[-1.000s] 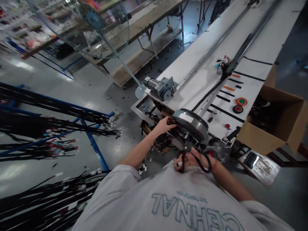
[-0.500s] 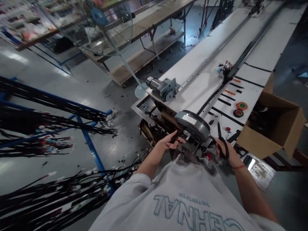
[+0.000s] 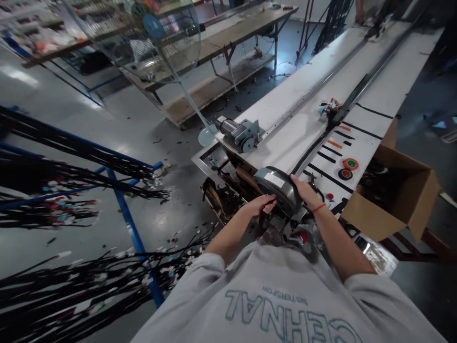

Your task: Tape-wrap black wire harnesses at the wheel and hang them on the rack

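Note:
My left hand (image 3: 263,205) is closed in a pinch on a black cable (image 3: 260,220) at the near edge of a round grey drum (image 3: 276,186). The drum sits at the near end of a long white bench (image 3: 303,119). My right hand (image 3: 303,189) lies against the drum's right side with its fingers stretched along the rim. A red string circles that wrist. Black scissors (image 3: 316,183) lie on the bench just right of the wrist.
A grey motor unit (image 3: 241,133) is mounted further along the bench, with tape rolls (image 3: 348,167) and a wire bundle (image 3: 328,108) beyond. An open cardboard box (image 3: 400,195) stands at the right. Blue racks of black cable harnesses (image 3: 71,190) and a standing fan (image 3: 143,33) fill the left.
My right hand has let go of the scissors and moved left onto the drum. My left hand shifted slightly right, still pinching the black cable.

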Demonstrator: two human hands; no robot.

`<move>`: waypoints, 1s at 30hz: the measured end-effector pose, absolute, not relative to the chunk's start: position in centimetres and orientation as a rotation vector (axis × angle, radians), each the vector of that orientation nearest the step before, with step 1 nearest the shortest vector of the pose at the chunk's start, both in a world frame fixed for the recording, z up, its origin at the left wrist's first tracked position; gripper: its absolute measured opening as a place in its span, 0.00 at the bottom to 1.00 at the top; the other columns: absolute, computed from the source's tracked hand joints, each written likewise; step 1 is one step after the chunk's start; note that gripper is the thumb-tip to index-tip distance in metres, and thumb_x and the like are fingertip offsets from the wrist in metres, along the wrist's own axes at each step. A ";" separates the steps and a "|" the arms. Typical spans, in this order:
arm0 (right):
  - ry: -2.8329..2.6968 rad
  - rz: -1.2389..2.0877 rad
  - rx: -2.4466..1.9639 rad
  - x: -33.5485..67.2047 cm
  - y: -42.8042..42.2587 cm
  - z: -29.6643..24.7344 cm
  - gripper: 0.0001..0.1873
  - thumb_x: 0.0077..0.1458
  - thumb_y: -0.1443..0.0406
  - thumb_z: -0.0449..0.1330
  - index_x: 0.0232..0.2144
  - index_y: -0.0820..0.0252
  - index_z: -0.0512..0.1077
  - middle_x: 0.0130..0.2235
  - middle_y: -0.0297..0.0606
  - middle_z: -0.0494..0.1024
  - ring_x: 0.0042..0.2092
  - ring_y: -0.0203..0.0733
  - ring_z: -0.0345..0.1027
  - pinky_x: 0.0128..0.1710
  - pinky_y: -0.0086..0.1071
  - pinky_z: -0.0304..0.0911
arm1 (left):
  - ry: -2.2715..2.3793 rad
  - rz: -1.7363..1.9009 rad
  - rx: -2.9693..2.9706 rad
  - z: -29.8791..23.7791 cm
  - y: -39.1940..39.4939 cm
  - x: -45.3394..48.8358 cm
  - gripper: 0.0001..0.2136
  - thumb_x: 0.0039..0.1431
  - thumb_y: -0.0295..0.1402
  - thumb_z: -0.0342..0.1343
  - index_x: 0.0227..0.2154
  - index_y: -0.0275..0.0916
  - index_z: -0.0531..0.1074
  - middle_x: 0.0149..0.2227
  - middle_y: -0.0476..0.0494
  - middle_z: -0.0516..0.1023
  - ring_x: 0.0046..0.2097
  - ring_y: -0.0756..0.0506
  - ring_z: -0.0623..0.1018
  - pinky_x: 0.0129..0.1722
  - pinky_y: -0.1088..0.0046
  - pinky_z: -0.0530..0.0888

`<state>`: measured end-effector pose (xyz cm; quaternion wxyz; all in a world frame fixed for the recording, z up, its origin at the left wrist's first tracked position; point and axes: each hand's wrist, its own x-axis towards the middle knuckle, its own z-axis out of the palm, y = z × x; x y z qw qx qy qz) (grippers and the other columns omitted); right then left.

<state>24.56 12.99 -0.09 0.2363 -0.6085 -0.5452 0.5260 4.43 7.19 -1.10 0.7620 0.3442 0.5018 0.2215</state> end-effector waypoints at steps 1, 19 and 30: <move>-1.484 1.378 -1.662 24.7 12.3 -1.3 0.33 0.59 0.40 0.48 0.32 0.60 0.78 0.32 0.42 0.80 0.44 0.50 0.72 0.53 0.43 0.64 | 1.157 0.442 0.911 -0.7 7.2 4.8 0.14 0.65 0.38 0.48 0.30 0.36 0.75 0.14 0.53 0.61 0.17 0.51 0.62 0.23 0.74 0.65; -1.714 0.440 -2.664 44.4 25.9 -2.9 0.26 0.64 0.53 0.45 0.54 0.60 0.70 0.49 0.51 0.75 0.54 0.54 0.67 0.57 0.51 0.50 | 1.748 0.675 1.338 -8.8 -4.3 4.5 0.16 0.59 0.40 0.47 0.41 0.36 0.72 0.41 0.34 0.79 0.44 0.39 0.79 0.48 0.59 0.75; -1.790 0.313 -2.680 43.4 25.5 -2.5 0.22 0.64 0.56 0.48 0.52 0.63 0.69 0.48 0.54 0.75 0.54 0.55 0.67 0.55 0.48 0.52 | 1.511 0.471 1.189 0.3 -2.6 0.8 0.24 0.53 0.58 0.48 0.25 0.40 0.70 0.23 0.47 0.72 0.28 0.46 0.71 0.32 0.72 0.70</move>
